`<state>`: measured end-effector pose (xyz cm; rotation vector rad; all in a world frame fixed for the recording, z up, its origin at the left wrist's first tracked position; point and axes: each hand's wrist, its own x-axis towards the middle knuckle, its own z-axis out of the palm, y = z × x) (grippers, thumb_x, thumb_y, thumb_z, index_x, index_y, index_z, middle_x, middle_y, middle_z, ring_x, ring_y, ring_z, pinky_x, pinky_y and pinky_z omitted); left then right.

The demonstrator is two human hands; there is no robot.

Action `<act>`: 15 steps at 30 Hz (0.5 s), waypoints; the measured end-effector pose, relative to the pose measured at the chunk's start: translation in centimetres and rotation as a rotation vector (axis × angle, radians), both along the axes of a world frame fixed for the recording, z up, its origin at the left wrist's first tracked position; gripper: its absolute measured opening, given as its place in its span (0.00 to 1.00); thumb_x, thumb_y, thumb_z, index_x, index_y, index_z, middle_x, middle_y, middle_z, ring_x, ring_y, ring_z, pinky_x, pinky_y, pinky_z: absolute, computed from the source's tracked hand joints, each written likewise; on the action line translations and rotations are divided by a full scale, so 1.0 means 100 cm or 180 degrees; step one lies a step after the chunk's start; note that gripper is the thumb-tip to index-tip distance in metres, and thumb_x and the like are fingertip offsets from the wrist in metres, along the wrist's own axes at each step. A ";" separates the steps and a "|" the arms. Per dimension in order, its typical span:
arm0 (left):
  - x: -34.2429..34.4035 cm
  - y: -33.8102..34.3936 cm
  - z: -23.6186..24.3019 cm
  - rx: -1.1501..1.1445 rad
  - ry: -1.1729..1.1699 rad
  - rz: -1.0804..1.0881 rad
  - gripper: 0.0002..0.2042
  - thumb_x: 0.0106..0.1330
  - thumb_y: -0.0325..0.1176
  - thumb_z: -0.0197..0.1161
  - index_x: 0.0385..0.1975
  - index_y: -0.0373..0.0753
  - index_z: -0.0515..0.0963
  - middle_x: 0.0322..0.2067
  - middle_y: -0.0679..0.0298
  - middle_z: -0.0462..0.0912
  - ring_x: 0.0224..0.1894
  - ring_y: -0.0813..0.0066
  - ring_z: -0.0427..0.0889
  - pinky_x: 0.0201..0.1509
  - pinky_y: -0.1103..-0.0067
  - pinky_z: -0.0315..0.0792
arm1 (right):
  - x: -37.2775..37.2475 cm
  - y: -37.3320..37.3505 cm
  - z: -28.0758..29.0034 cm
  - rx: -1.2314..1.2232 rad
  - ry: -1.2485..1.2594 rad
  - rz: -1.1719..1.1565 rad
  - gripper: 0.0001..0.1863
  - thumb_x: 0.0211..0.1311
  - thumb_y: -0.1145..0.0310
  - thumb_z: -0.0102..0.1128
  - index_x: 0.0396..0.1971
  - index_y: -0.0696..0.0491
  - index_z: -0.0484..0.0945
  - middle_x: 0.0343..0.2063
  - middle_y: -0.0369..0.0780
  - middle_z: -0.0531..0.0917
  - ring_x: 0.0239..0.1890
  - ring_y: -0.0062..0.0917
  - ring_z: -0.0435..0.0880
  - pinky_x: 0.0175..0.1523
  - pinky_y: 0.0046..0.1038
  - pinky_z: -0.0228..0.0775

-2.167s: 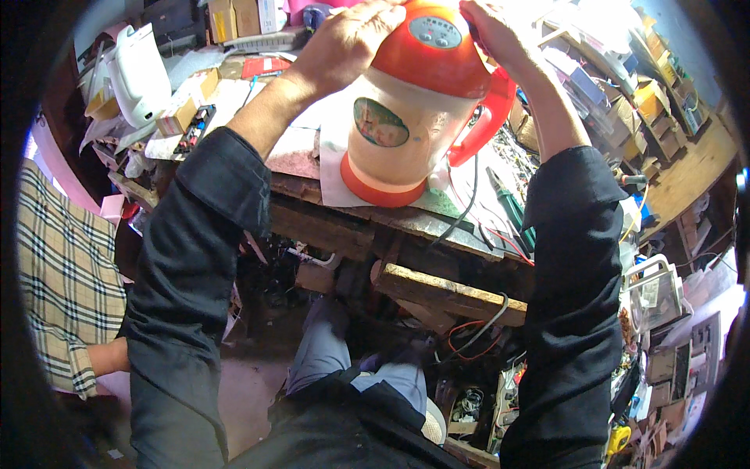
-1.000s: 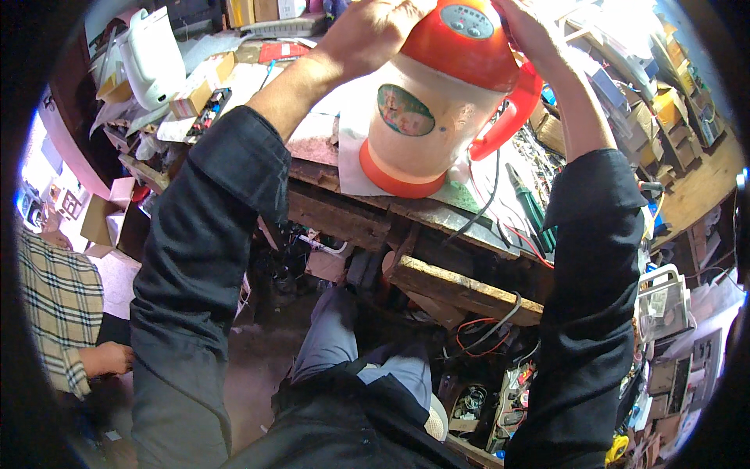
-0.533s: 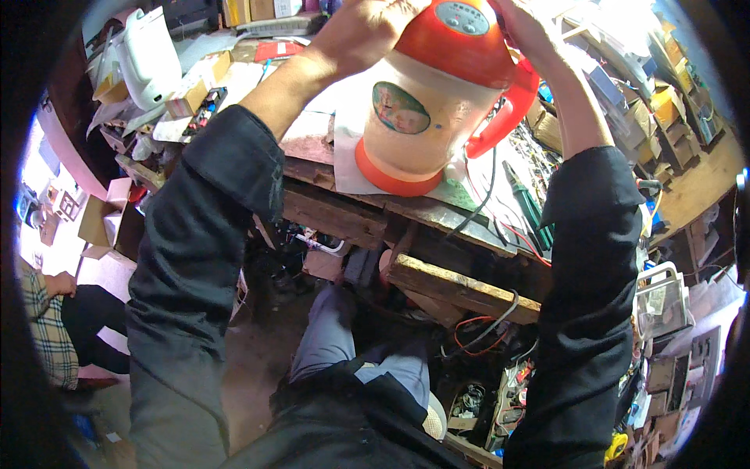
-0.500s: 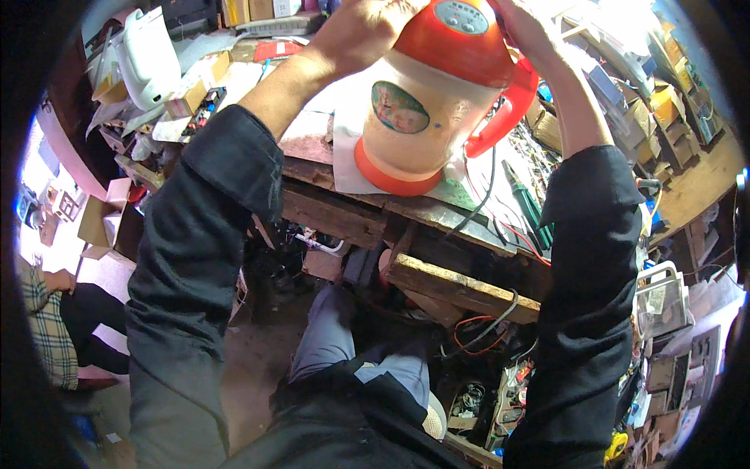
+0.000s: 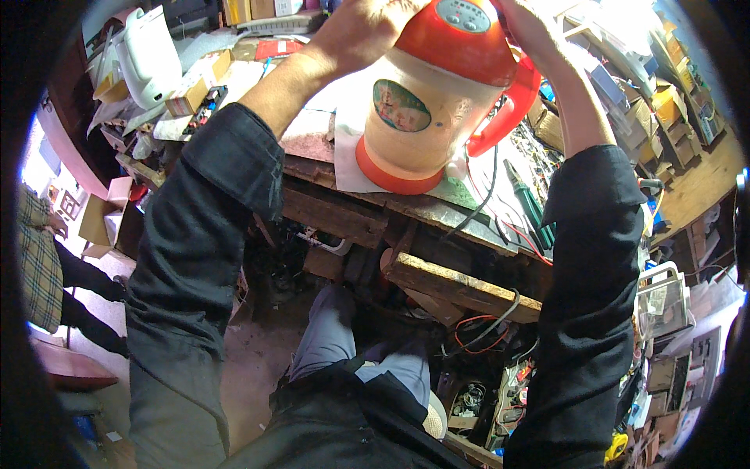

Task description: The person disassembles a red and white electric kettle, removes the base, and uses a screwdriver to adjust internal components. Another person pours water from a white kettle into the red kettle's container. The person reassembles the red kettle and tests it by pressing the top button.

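A jug-shaped soy milk maker (image 5: 406,125) stands, looking tilted, at the front edge of the workbench. Its body is cream with an oval picture label, an orange-red base and a red handle (image 5: 508,109) on the right. The orange-red lid (image 5: 457,45) carries a grey button panel and sits on the body. My left hand (image 5: 371,31) presses against the lid's upper left side. On the opposite side, above the handle, my right hand (image 5: 533,31) holds the lid. The top edge of the picture cuts off fingertips of both hands.
Green-handled pliers (image 5: 530,205) and loose wires lie right of the soy milk maker. A white appliance (image 5: 147,59) and a small carton (image 5: 199,82) stand on the left. Cluttered boxes fill the right. Another person (image 5: 43,258) stands at far left. A wooden board (image 5: 461,285) juts below the bench.
The soy milk maker and both my hands have barely shifted. At the far left, the other person has moved, and more of their legs show.
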<state>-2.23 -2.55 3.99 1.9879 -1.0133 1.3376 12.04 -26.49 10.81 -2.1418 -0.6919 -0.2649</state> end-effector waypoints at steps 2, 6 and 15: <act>0.003 0.003 -0.001 0.0303 -0.0416 0.0297 0.17 0.81 0.29 0.46 0.57 0.20 0.74 0.58 0.40 0.79 0.61 0.50 0.80 0.68 0.69 0.72 | -0.003 0.000 0.001 -0.0006 -0.0044 0.0011 0.23 0.74 0.39 0.46 0.26 0.40 0.77 0.20 0.25 0.70 0.21 0.13 0.63 0.26 0.22 0.54; 0.005 0.005 -0.002 0.0471 -0.0714 0.0466 0.16 0.80 0.26 0.47 0.55 0.18 0.74 0.58 0.38 0.79 0.59 0.48 0.81 0.66 0.68 0.75 | -0.009 0.001 0.002 0.0090 -0.0091 0.0141 0.23 0.74 0.41 0.47 0.27 0.41 0.77 0.20 0.26 0.70 0.21 0.14 0.63 0.27 0.22 0.55; 0.003 0.005 -0.001 0.0372 -0.0573 0.0370 0.16 0.80 0.26 0.47 0.56 0.19 0.73 0.58 0.40 0.79 0.58 0.50 0.82 0.66 0.69 0.75 | -0.017 0.004 0.006 0.0028 -0.0197 0.0059 0.22 0.74 0.44 0.48 0.25 0.42 0.76 0.18 0.26 0.70 0.20 0.14 0.64 0.26 0.22 0.55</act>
